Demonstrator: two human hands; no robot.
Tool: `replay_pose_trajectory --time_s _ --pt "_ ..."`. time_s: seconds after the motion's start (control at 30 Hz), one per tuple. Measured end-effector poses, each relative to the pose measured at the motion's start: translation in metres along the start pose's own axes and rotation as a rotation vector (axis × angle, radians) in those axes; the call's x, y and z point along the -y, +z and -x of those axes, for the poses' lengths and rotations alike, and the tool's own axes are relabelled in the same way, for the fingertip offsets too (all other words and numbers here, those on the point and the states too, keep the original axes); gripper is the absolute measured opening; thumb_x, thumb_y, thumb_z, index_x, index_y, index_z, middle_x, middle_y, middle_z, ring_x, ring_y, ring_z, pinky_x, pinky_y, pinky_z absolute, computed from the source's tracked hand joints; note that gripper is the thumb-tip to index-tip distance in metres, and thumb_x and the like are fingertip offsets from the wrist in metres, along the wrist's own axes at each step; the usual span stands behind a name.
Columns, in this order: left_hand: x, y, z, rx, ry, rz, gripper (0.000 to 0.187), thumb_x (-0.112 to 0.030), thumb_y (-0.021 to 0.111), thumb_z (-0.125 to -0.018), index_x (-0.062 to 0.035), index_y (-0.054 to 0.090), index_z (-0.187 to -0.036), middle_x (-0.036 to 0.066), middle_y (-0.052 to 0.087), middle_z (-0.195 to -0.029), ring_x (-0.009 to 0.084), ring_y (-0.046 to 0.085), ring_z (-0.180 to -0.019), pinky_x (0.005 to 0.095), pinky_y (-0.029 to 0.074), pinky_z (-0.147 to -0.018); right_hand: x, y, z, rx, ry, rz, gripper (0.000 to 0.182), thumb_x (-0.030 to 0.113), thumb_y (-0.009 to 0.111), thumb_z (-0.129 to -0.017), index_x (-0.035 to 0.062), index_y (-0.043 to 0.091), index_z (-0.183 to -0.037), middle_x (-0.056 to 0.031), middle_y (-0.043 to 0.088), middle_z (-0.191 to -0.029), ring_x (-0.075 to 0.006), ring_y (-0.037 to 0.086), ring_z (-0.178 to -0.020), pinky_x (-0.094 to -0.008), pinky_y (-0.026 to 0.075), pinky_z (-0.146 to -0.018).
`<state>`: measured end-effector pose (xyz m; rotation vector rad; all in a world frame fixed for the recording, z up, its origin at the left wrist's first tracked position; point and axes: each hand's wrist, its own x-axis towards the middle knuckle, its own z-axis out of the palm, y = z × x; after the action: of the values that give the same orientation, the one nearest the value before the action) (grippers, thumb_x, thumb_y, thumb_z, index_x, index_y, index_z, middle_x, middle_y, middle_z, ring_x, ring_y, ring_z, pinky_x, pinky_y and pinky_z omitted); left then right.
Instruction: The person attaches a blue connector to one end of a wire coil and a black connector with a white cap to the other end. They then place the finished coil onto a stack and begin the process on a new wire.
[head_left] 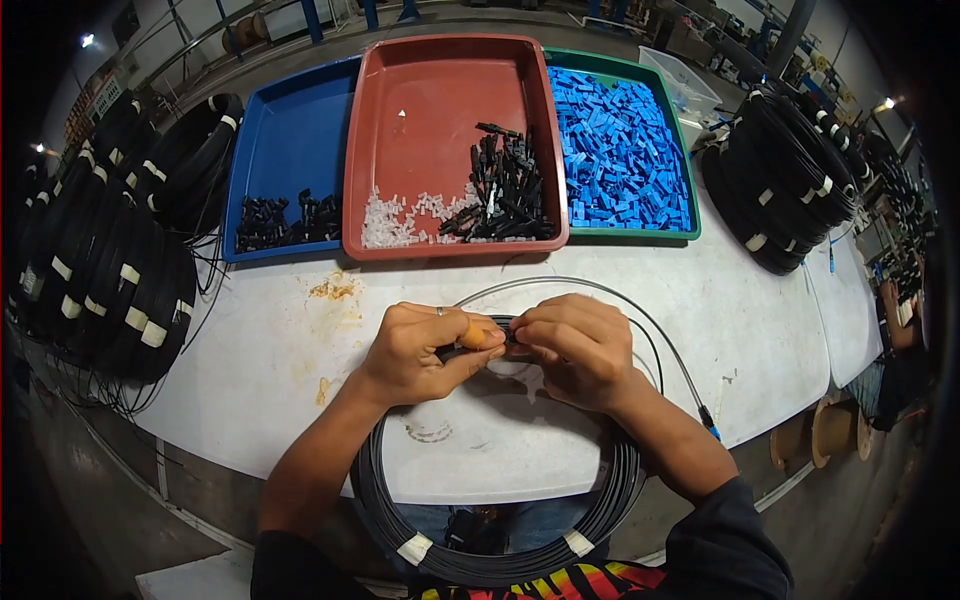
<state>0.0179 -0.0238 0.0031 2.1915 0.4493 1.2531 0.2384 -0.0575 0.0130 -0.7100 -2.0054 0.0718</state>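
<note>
A coil of black cable [500, 568], bound with pale tape [414, 548], hangs partly over the table's near edge in front of me. At its far side, my left hand [422, 350] is closed in a pinch on the black cable; an orange cover [474, 335] wraps one finger. Fingertips of my right hand [582, 348] are pinched together close by, on something small and dark that they mostly hide. One loose cable loop [625, 298] arcs away behind the right hand and ends to the right in a black and blue connector [709, 422].
Behind the hands stand a blue tray [290, 130] with black parts, a red tray [440, 90] with white pieces and black parts, and a green tray [692, 215] full of blue connectors [625, 150]. Cable coils are stacked left [110, 270] and right [785, 170].
</note>
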Motion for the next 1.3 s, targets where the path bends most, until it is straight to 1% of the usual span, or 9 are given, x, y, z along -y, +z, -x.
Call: replay_pose_trajectory --time_s 0.17,0.23,0.4,0.5,0.73,0.93,1.07,1.17,1.3 --pt "0.002 0.002 -0.002 -0.007 -0.087 0.100 0.013 0.003 0.083 -0.076 0.0015 0.071 -0.081 0.017 0.077 -0.087 0.0254 0.077 -0.076 0.0306 0.061 -0.068 0.000 0.003 0.002 -0.070 -0.184 0.077 0.023 -0.011 0.070 -0.064 -0.0003 0.065 -0.083 -0.0128 0.073 -0.089 -0.0266 0.071 -0.074 -0.0362 0.055 -0.061" --pt "0.008 0.001 -0.003 0.069 0.079 -0.035 0.015 0.007 0.083 -0.074 0.0031 0.074 -0.085 0.018 0.077 -0.087 0.0261 0.078 -0.081 0.0319 0.063 -0.074 0.001 0.004 0.011 0.062 0.409 -0.267 0.021 -0.012 0.070 -0.067 -0.0007 0.066 -0.084 -0.0133 0.073 -0.088 -0.0271 0.071 -0.074 -0.0368 0.055 -0.062" --pt "0.005 0.001 0.000 0.021 0.004 -0.040 0.013 0.003 0.084 -0.075 0.0002 0.072 -0.082 0.015 0.077 -0.088 0.0251 0.077 -0.076 0.0304 0.061 -0.067 0.001 0.004 0.005 0.056 0.292 -0.166 0.021 -0.011 0.071 -0.066 -0.0008 0.066 -0.084 -0.0132 0.072 -0.087 -0.0276 0.070 -0.075 -0.0371 0.055 -0.064" --pt "0.002 0.001 -0.001 0.009 -0.015 -0.014 0.015 0.005 0.083 -0.074 0.0002 0.073 -0.083 0.016 0.077 -0.086 0.0260 0.077 -0.077 0.0317 0.061 -0.070 -0.003 0.004 0.001 -0.034 -0.186 0.104 0.030 -0.006 0.070 -0.059 -0.0014 0.067 -0.088 -0.0145 0.069 -0.089 -0.0307 0.068 -0.078 -0.0372 0.055 -0.067" --pt "0.001 -0.001 -0.005 0.110 0.205 -0.229 0.017 0.006 0.084 -0.073 0.0005 0.072 -0.085 0.017 0.076 -0.085 0.0259 0.077 -0.077 0.0328 0.061 -0.070 0.001 0.004 0.013 0.120 0.380 -0.197 0.040 -0.006 0.073 -0.055 0.0021 0.068 -0.094 -0.0093 0.071 -0.090 -0.0280 0.068 -0.081 -0.0374 0.054 -0.069" --pt "0.001 0.000 0.000 0.006 -0.062 -0.007 0.014 0.003 0.083 -0.073 -0.0003 0.073 -0.082 0.014 0.077 -0.087 0.0260 0.077 -0.080 0.0306 0.062 -0.072 -0.001 0.000 0.003 0.009 -0.030 0.124 0.029 -0.008 0.075 -0.065 0.0019 0.068 -0.091 -0.0094 0.070 -0.089 -0.0272 0.068 -0.082 -0.0365 0.052 -0.072" --pt "0.002 0.000 -0.003 0.050 0.073 -0.071 0.016 0.005 0.083 -0.074 -0.0007 0.072 -0.084 0.015 0.077 -0.087 0.0263 0.077 -0.083 0.0326 0.061 -0.070 0.000 -0.002 0.005 0.039 -0.017 0.055 0.024 -0.007 0.076 -0.070 0.0019 0.069 -0.091 -0.0094 0.071 -0.087 -0.0265 0.068 -0.081 -0.0363 0.052 -0.070" --pt "0.002 -0.001 -0.004 0.151 0.241 -0.280 0.016 0.004 0.084 -0.073 -0.0007 0.072 -0.084 0.015 0.077 -0.086 0.0267 0.077 -0.082 0.0330 0.061 -0.071 0.000 0.000 0.010 0.183 0.539 -0.254 0.022 -0.006 0.076 -0.071 0.0018 0.069 -0.090 -0.0106 0.071 -0.082 -0.0264 0.067 -0.075 -0.0362 0.052 -0.065" --pt "0.004 0.000 -0.001 0.037 0.141 -0.156 0.014 0.000 0.083 -0.075 -0.0004 0.071 -0.081 0.013 0.076 -0.087 0.0259 0.075 -0.076 0.0328 0.059 -0.067 -0.003 0.004 0.006 0.094 0.276 -0.159 0.021 -0.005 0.077 -0.071 0.0019 0.069 -0.089 -0.0108 0.071 -0.082 -0.0263 0.067 -0.075 -0.0363 0.053 -0.066"
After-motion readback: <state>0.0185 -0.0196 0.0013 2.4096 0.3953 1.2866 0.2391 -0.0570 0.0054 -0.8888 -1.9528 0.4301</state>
